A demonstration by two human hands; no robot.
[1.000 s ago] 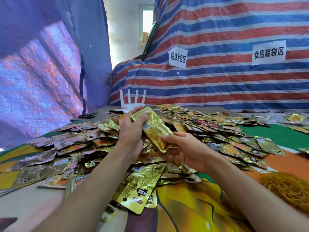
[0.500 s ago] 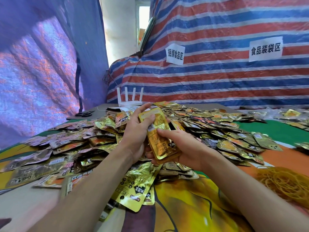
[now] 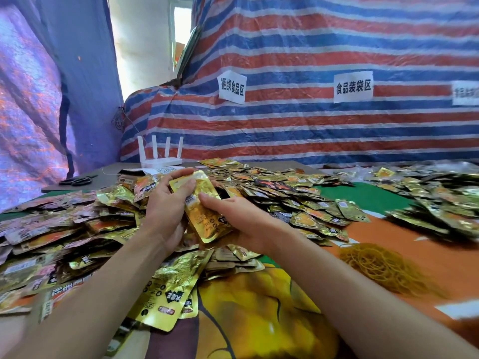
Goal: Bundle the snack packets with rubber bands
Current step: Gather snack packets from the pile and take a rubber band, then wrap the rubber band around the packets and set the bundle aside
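Both hands hold some gold snack packets (image 3: 207, 218) up over the big pile of packets (image 3: 285, 193) on the table (image 3: 420, 251). The left hand (image 3: 166, 211) has its fingers (image 3: 181, 174) curled round the top end. The right hand (image 3: 243, 218) pinches the bottom end, with its thumb on the front. A heap of yellow rubber bands (image 3: 388, 268) lies on the table near the right arm.

Bare forearms (image 3: 103, 281), left hand (image 3: 166, 206) and right hand (image 3: 243, 218) (short, plain nails (image 3: 203, 196))
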